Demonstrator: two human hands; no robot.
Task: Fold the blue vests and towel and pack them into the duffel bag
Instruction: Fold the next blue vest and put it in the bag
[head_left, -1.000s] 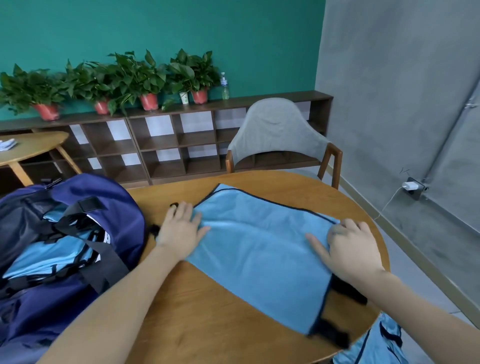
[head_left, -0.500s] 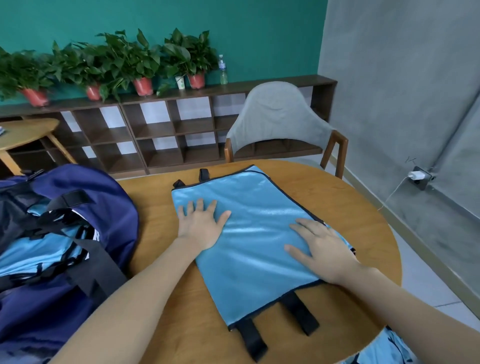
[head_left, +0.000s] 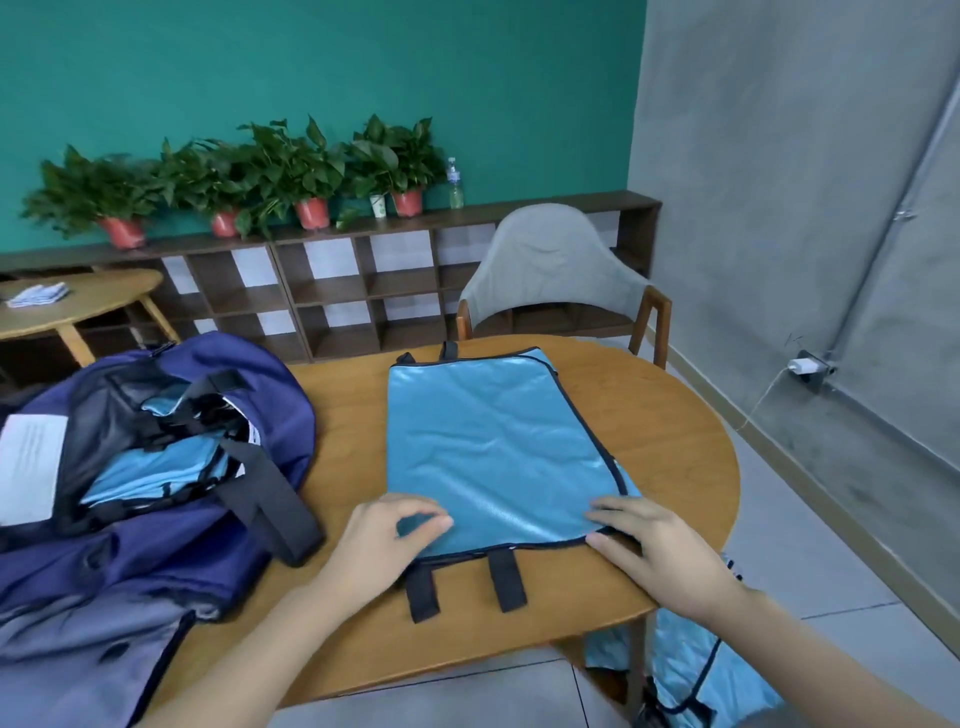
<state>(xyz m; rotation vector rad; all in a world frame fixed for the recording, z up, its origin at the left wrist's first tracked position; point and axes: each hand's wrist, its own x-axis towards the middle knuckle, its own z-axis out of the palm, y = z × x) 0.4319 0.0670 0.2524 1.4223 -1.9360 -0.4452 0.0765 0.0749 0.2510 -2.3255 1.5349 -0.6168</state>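
On the round wooden tabletop, a blue vest lies flat, folded into a long panel with black edging, its length running away from the person. Two black straps stick out from its near edge, and two smaller black tabs show at its far edge. The left hand sits on the near left corner of the vest, thumb and fingers curled and pinching the fabric there. The right hand lies on the near right corner with fingers spread and relaxed on the cloth, the thumb at the black edge; it holds nothing. To the left of the vest, just beside it, a navy duffel bag sprawls open across the tabletop's left side. Inside its mouth lie folded pieces of the same light blue cloth, crossed by black straps, and a white label shows on the bag's inner wall at far left. More blue fabric hangs below the tabletop's near right edge. Behind the tabletop stands a grey chair with wooden arms. Further back, a low dark shelf carries potted plants and a bottle against a green wall.
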